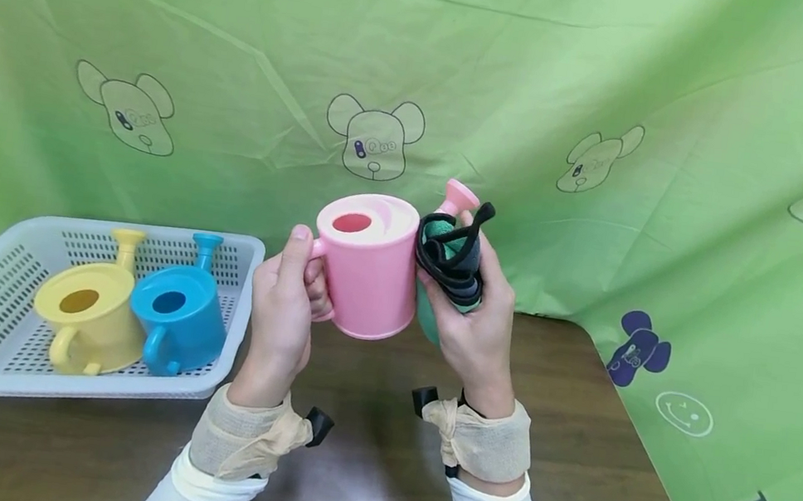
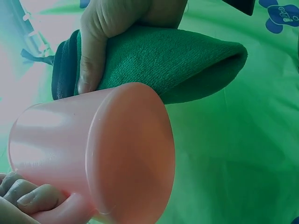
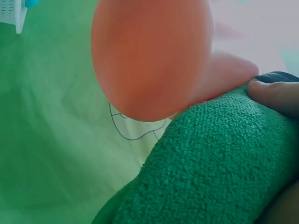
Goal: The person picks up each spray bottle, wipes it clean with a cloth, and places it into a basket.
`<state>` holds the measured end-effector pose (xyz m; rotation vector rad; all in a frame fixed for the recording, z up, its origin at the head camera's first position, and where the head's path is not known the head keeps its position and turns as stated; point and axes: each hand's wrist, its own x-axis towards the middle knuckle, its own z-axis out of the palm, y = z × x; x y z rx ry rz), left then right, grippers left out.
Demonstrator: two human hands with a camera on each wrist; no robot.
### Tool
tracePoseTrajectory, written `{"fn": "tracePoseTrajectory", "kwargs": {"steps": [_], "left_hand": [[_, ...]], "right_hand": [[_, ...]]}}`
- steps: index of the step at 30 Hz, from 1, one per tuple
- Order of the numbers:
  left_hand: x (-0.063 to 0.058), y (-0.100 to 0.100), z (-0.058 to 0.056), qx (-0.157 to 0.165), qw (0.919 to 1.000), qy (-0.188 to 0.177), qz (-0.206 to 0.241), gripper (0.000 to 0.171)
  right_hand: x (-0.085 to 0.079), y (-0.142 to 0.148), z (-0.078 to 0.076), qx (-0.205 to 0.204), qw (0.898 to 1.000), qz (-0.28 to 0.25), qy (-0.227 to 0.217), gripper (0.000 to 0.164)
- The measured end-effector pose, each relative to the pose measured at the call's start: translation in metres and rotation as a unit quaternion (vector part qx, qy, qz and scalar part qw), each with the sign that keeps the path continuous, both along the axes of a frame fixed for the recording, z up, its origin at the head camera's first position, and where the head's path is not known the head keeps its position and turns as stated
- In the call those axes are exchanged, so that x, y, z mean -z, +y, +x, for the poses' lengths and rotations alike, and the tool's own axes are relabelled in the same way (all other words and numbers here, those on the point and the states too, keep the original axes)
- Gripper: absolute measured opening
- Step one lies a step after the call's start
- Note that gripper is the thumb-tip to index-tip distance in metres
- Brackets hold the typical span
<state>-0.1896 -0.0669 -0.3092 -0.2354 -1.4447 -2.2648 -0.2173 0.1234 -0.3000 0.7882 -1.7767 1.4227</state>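
A pink watering can (image 1: 375, 281) is held up over the table, its round filling hole on top and its spout rose (image 1: 461, 196) pointing up at the right. My left hand (image 1: 284, 303) grips its handle, with the thumb on top and fingers curled through. In my right hand (image 1: 482, 327) is a bunched green cloth (image 2: 154, 60) with dark edging and a black loop. The cloth lies against the spout side of the can, and the left wrist view shows it drooping past the can's base. The right wrist view has the cloth (image 3: 215, 158) close up beside the can's underside.
At the left stands a white perforated basket (image 1: 2, 381) holding a yellow watering can (image 1: 113, 332) and a blue watering can (image 1: 200, 326). A green printed curtain (image 1: 506, 71) hangs behind and to the right of the brown wooden table (image 1: 587, 457).
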Motion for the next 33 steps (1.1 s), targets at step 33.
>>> {"fn": "tracePoseTrajectory", "kwargs": {"steps": [33], "left_hand": [[-0.005, -0.012, -0.002, -0.057, 0.9978, 0.004, 0.034, 0.051]], "right_hand": [[0.003, -0.001, 0.0, -0.064, 0.985, 0.157, 0.009, 0.046]]}}
